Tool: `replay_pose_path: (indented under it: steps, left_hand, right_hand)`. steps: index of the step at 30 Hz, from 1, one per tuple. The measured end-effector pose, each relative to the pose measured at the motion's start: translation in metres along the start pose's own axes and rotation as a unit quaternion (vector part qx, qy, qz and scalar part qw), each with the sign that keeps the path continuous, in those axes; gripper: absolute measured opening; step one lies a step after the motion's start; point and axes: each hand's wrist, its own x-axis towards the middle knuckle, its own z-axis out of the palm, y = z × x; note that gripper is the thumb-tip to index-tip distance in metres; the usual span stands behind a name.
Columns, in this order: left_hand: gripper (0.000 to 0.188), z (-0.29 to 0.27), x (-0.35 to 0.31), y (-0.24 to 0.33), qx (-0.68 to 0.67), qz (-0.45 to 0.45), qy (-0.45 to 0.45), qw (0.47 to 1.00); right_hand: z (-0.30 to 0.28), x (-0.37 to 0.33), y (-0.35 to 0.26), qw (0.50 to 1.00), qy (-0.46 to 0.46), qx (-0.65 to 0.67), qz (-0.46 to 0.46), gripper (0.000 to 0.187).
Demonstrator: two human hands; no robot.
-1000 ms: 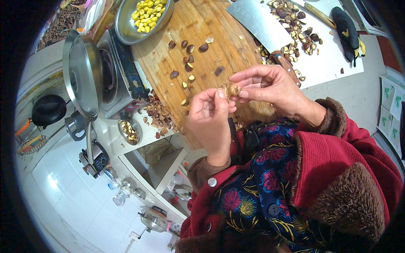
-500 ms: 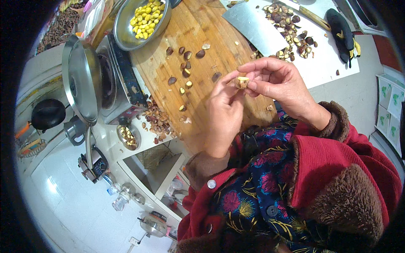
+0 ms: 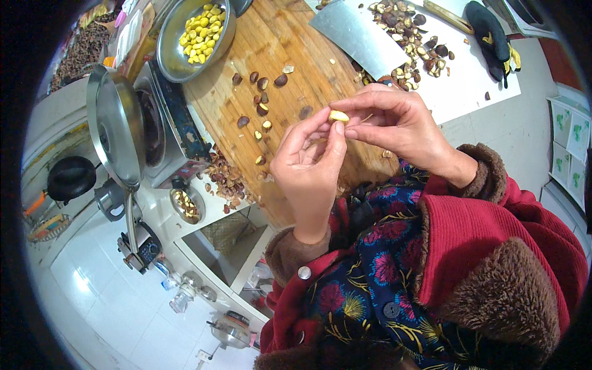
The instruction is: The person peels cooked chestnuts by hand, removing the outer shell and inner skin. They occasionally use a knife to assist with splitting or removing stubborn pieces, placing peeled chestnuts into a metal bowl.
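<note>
A pale yellow chestnut (image 3: 338, 116) is pinched at the fingertips of both hands, above the wooden cutting board (image 3: 296, 49). My left hand (image 3: 311, 163) holds it between thumb and forefinger from the near left. From the right, my right hand (image 3: 401, 123) closes its fingertips on the same nut; a thin sliver shows by its fingers. Little brown skin can be made out on the nut. Brown chestnut pieces (image 3: 263, 82), some showing yellow cut faces, lie scattered on the board left of my hands.
A steel bowl (image 3: 165, 52) of yellow peeled chestnuts stands at the far left of the board. A broad cleaver blade (image 3: 357, 40) and a heap of chestnut shells (image 3: 401, 24) lie to the right. More shells (image 3: 225, 179) litter the counter beside a gas stove (image 3: 169, 123).
The chestnut has turned and now shows more yellow, where brown skin showed before. My left hand has opened out palm-up, and the whole view has shifted slightly.
</note>
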Motion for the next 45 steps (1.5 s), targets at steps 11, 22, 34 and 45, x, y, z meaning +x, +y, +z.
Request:
replay_pose_path:
  steps: [11,22,34,45]
  left_hand:
    - [0.025,-0.005,0.001,0.0,-0.039,-0.061,-0.021,0.997]
    - [0.022,-0.013,0.006,0.0,-0.029,-0.081,-0.048,0.995]
    - [0.018,-0.013,0.005,-0.002,0.001,-0.071,-0.012,0.997]
    - [0.016,-0.013,0.006,-0.008,0.027,-0.032,0.002,0.999]
  right_hand:
    - [0.004,0.0,0.002,0.999,-0.003,-0.041,-0.011,0.019]
    - [0.004,0.001,0.013,0.999,-0.009,0.02,0.026,0.018]
    - [0.003,0.005,0.013,0.972,-0.046,0.184,0.14,0.024]
    - [0.002,0.008,0.007,0.954,-0.048,0.234,0.182,0.024]
